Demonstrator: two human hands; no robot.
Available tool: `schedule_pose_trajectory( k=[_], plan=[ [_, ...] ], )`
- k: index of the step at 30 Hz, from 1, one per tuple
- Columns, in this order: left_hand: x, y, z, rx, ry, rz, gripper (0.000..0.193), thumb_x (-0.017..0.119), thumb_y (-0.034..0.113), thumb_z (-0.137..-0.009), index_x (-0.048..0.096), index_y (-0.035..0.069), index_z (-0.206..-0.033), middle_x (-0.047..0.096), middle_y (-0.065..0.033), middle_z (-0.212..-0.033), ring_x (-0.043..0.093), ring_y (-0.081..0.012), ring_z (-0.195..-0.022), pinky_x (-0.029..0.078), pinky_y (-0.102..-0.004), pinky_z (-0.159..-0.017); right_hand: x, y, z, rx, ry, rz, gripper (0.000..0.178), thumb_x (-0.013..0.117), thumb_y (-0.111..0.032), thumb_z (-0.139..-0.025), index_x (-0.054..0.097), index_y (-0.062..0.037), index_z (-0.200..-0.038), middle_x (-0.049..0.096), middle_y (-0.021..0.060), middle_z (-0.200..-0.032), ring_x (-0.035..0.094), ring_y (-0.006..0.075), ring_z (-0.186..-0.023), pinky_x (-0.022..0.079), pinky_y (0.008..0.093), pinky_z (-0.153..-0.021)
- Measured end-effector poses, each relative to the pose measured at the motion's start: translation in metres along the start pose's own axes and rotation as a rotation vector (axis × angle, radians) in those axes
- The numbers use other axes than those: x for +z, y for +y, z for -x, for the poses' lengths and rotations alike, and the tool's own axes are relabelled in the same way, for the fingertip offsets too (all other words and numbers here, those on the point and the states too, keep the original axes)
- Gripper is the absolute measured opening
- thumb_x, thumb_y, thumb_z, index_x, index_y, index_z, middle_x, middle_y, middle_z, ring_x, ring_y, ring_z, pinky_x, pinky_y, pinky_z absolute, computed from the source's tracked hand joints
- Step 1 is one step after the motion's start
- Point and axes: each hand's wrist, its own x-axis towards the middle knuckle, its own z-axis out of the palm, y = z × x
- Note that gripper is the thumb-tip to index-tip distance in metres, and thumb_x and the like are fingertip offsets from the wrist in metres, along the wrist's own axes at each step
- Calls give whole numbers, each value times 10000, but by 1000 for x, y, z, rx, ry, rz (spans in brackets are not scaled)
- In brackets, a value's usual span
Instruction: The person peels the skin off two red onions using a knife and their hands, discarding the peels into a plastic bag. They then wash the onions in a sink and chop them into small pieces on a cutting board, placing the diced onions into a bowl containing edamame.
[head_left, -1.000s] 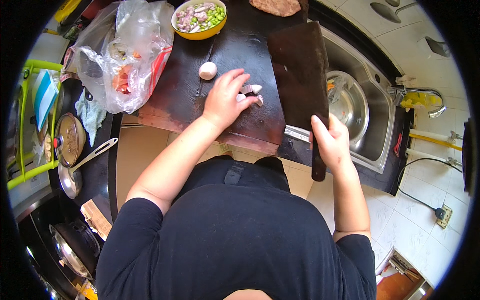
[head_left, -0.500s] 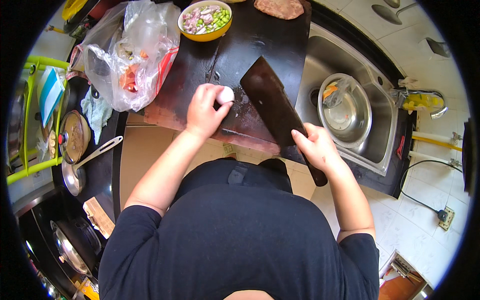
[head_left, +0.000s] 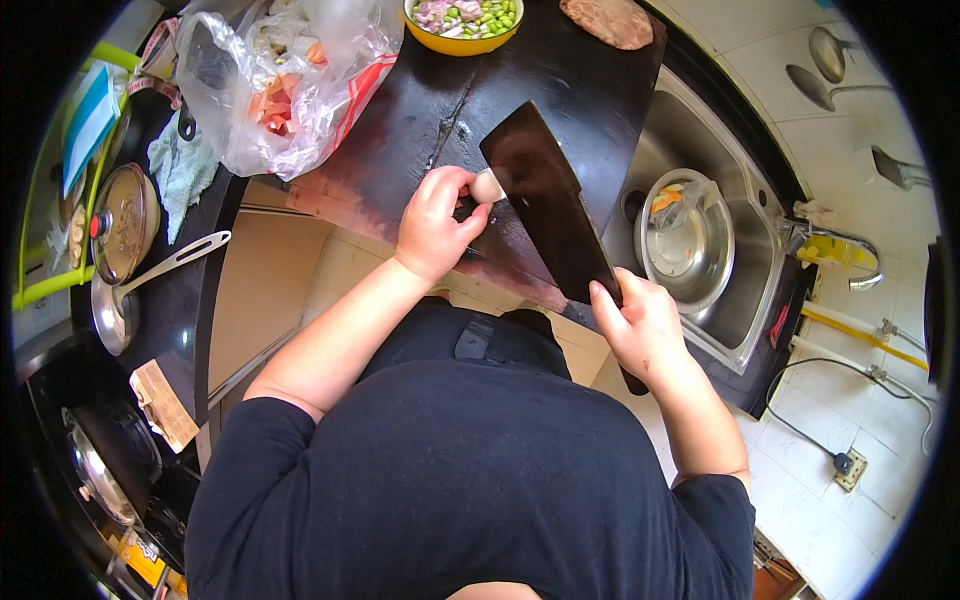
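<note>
My left hand (head_left: 437, 228) pinches a small, round, whitish piece of food (head_left: 487, 186) between thumb and fingertips; its exact kind I cannot make out. It is just over the near part of a dark cutting board (head_left: 400, 130). My right hand (head_left: 640, 325) grips the handle of a cleaver (head_left: 540, 200), whose broad dark blade points away and to the left. Near its far end, the blade's left edge is at the whitish piece; whether they touch is unclear. Beyond them stands a yellow bowl (head_left: 462, 45) with pink-white and green chopped pieces.
A clear plastic bag (head_left: 225, 120) with orange-red scraps sits at the board's left. On the right, a steel basin (head_left: 715, 285) rests in the sink (head_left: 620, 215). A flat piece of meat (head_left: 612, 22) lies at the far right. A slotted ladle (head_left: 172, 262) and lidded pan (head_left: 128, 225) are leftmost.
The cleaver blade and the whitish piece have come closer together, so the blade now borders it. The whole view has shifted, with the counter turned slightly.
</note>
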Motion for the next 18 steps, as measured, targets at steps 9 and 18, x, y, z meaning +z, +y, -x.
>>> schedule_pose_trajectory(
  k=[9,18],
  plan=[
    [-1,-9,0,-1,24,16,295,705,49,-654,571,10,-914,575,-113,-887,582,-271,-796,491,-337,-686,1,-2,-25,61,-130,-30,295,517,-288,-861,598,-7,-900,611,232,-743,603,403,-756,482,448,-695],
    [-2,-3,-8,126,-38,-189,300,706,99,-653,586,37,-921,601,-91,-895,590,-261,-825,491,-334,-721,25,21,-41,175,-157,-166,357,511,-356,-857,607,-19,-924,629,221,-803,615,379,-811,475,417,-722]
  ],
)
